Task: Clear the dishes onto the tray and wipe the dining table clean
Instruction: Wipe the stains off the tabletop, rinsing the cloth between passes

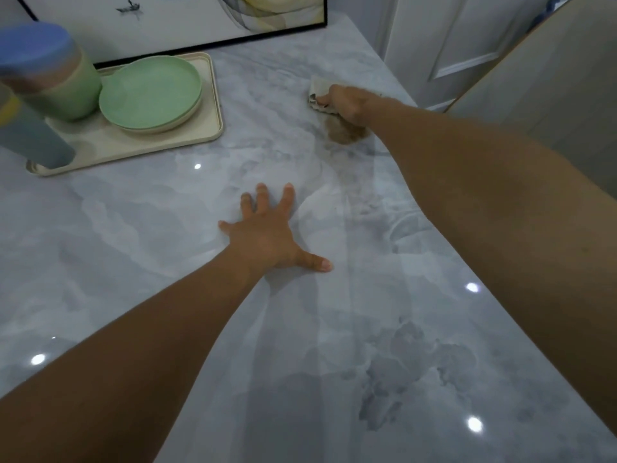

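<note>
- Several plates (150,91) and cups (53,81) sit on the tray (207,135), far left, clear of the wiping.
- Right grip (347,105) curls round a cloth (318,91), pressing it to the far tabletop (334,329).
- Left grip (267,235) lies flat, fingers spread, holding nothing, likely bracing the reach.

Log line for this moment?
wiping | right hand grips cloth | left hand flat on table | plates, cups on tray

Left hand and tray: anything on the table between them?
Nothing. In the head view, only bare marble tabletop separates the left hand from the tray, apart from a light reflection.
</note>
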`<state>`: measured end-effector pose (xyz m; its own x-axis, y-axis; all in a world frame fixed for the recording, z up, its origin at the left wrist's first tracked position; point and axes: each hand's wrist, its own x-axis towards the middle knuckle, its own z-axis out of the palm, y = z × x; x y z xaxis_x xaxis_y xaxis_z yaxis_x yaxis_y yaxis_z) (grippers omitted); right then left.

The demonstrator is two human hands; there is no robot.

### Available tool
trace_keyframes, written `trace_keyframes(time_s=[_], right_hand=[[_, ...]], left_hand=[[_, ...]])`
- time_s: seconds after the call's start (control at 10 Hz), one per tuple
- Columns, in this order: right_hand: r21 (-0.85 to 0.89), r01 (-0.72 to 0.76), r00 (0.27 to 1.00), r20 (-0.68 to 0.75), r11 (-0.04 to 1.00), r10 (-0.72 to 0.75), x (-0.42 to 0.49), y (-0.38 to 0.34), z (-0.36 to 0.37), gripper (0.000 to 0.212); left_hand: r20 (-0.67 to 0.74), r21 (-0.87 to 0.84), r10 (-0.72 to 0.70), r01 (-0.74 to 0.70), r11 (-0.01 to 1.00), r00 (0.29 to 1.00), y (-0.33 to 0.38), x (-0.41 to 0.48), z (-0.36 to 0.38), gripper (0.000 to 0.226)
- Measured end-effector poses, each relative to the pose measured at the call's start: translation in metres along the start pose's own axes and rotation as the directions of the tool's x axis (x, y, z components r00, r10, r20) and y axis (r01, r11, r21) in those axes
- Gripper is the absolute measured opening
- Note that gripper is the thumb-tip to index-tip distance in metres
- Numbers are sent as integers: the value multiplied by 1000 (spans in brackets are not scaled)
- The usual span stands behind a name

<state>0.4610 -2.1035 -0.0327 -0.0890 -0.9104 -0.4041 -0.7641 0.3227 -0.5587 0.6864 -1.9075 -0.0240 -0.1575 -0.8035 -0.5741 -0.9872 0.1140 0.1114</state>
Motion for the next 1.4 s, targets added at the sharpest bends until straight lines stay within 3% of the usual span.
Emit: trace_keyframes(time_s=[0.2,0.4,0.6,1.0,1.2,1.3,1.4], right_hand=[[-112,109,989,109,988,-97,-24,-5,-21,57],[-104,57,995,90,993,-48,-22,1,-19,83],[-281,51,999,13,958,-49,-45,-11,-11,89],[-354,39,999,20,934,-34,-62,-1,-13,95],[-294,-1,998,66,956,21,-68,-6,-13,88],[-180,-50,986,147,982,77,-72,-12,-15,72],[-203,-36,977,198,979,77,-74,-22,-12,68]], left_hand=[[20,0,1,-1,1000,1000,1,0,-2,165],[23,-6,1,-1,1000,1000,1,1,-3,166],[32,-6,-15,15,1000,999,2,1,-4,165],[37,-16,-11,11,1000,999,2,-2,-4,164],[33,-9,-9,10,1000,999,1,-3,-5,163],[30,-16,-10,11,1000,1000,1,-3,-4,164],[32,-21,-12,13,1000,999,1,-3,-4,164]])
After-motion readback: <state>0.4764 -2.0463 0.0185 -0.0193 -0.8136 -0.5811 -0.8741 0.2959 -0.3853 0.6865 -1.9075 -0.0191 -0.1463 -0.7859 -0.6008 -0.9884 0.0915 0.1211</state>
